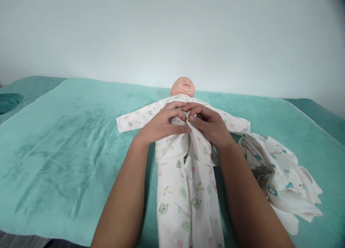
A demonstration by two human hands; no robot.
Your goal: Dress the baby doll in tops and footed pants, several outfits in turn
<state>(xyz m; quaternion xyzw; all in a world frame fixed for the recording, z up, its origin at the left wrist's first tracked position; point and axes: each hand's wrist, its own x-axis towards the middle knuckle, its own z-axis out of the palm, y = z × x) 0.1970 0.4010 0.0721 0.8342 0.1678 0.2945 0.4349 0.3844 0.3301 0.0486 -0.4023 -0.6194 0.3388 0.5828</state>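
A baby doll (183,86) lies on its back, its head at the far side and its arms spread in long sleeves. It wears a white baby shirt (172,147) with small green and pink prints, and matching pants (175,205) run toward me. Over the chest, my left hand (167,120) and my right hand (208,124) meet at the shirt's front edges. Both pinch the fabric between thumb and fingers, close together at the middle. Below them the two front flaps hang apart. Any fastener under my fingertips is hidden.
Crumpled white baby clothes (288,179) with blue prints lie to the right, near my right forearm. A teal towel (67,151) covers the surface, wrinkled on the left. A pale wall (172,32) rises behind it. Dark floor shows at the lower left corner.
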